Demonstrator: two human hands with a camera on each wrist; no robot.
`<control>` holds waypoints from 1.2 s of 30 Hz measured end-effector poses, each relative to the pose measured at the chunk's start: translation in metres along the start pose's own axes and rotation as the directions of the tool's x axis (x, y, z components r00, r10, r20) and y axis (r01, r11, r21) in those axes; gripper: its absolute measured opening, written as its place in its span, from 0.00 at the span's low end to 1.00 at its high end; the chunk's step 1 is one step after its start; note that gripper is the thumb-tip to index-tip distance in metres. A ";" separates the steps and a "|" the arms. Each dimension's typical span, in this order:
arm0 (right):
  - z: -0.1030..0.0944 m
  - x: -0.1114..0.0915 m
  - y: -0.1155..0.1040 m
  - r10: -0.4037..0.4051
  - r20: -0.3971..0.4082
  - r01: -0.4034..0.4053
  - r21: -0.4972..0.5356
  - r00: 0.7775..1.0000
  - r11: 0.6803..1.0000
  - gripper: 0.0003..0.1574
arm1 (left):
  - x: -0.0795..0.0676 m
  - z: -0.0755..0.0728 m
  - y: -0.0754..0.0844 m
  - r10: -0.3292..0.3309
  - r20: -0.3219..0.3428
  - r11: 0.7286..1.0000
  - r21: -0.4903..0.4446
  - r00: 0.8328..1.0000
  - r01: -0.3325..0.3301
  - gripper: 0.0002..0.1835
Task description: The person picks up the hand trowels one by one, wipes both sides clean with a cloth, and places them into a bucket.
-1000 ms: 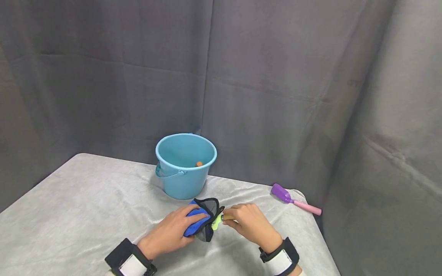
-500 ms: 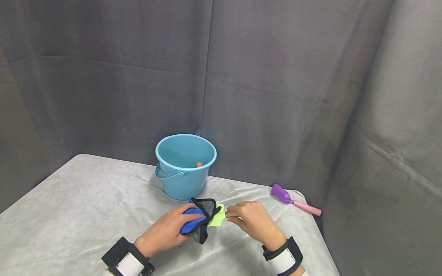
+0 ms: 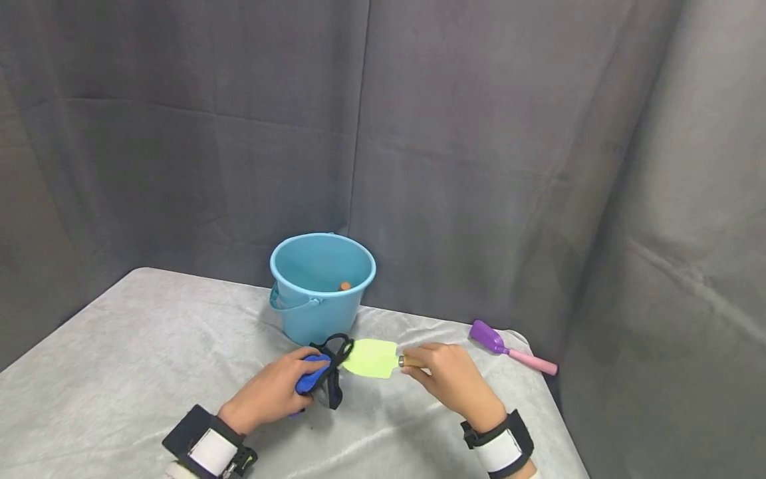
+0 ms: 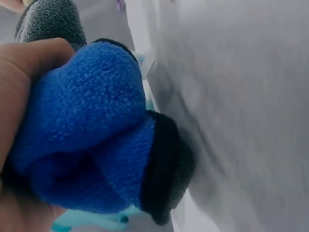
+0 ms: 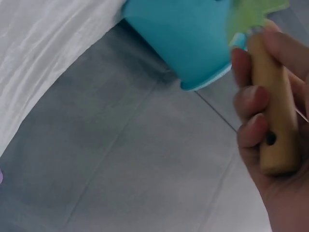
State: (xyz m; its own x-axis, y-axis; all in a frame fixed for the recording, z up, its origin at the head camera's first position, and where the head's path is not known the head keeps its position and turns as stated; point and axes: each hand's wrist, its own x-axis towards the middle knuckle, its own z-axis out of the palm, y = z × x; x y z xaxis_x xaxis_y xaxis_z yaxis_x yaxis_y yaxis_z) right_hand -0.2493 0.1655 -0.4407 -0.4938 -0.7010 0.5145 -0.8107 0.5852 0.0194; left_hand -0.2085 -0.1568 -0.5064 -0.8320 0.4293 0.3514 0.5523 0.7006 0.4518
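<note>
My left hand (image 3: 269, 391) grips a bunched towelling cloth (image 4: 91, 96), blue on one face and grey on the other, with black edging. In my right hand (image 3: 451, 378) is a small garden trowel (image 3: 372, 359) with a flat yellow-green blade. Its wooden handle (image 5: 274, 101) has a metal collar, and my fingers curl round it in the right wrist view. The blade points left, its full width showing, and its tip meets the black edge of the cloth. Both hands are over the front part of the table, with part of the cloth hidden inside my left palm.
A light-blue bucket (image 3: 317, 319) stands just beyond the hands, its handle hanging down at the front. Inside it shows a small orange-brown end of something (image 3: 344, 286). A purple shovel (image 3: 487, 336) with a pink handle lies at the table's right edge. Grey curtains surround the table (image 3: 149, 346).
My left hand has drawn the cloth leftward, off the trowel's blade. The blade, mostly covered before, now shows nearly whole. My right hand has shifted slightly right and away, still holding the handle.
</note>
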 end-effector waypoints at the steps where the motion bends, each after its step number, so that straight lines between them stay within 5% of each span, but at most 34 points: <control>1: -0.002 0.000 0.000 0.000 -0.029 0.000 0.025 1.000 1.000 0.08 | -0.001 -0.001 -0.002 -0.023 -0.009 1.000 0.000 1.000 0.023 0.31; 5: -0.009 0.003 -0.004 -0.025 -0.129 0.042 0.135 0.991 0.990 0.14 | -0.002 0.000 -0.011 -0.105 -0.038 0.994 -0.033 0.994 0.103 0.30; 10: -0.010 0.006 -0.006 -0.047 -0.179 0.076 0.161 0.983 0.984 0.15 | 0.002 0.008 -0.011 -0.169 -0.123 0.969 -0.200 0.978 0.143 0.26; 15: -0.008 0.007 -0.007 -0.020 -0.174 0.050 0.164 0.984 0.985 0.14 | 0.009 0.013 0.006 -0.246 -0.216 0.892 -0.431 0.945 0.134 0.18; 18: -0.008 0.008 -0.008 -0.008 -0.165 0.037 0.172 0.986 0.984 0.14 | 0.012 0.013 0.022 -0.325 -0.202 0.794 -0.589 0.924 0.151 0.14; 25: -0.006 0.012 -0.010 -0.003 -0.137 0.029 0.190 0.991 0.981 0.15 | 0.018 0.009 0.049 -0.390 -0.140 0.491 -0.868 0.910 0.078 0.15; 30: 0.002 0.015 -0.014 -0.022 -0.138 0.051 0.215 0.990 0.975 0.18 | 0.017 0.012 0.052 -0.298 -0.180 0.333 -0.940 0.937 -0.074 0.08; 36: 0.015 0.015 -0.023 -0.052 -0.116 0.082 0.267 0.992 0.960 0.24 | 0.013 0.016 0.054 -0.105 -0.232 0.091 -0.971 0.967 -0.223 0.21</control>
State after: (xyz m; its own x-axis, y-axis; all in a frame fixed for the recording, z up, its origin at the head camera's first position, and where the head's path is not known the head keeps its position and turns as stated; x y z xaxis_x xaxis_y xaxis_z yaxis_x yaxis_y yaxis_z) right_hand -0.2427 0.1355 -0.4465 -0.4110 -0.6789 0.6084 -0.9029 0.3955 -0.1686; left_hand -0.1900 -0.1040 -0.4910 -0.8507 0.2092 0.4822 0.2863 -0.5849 0.7589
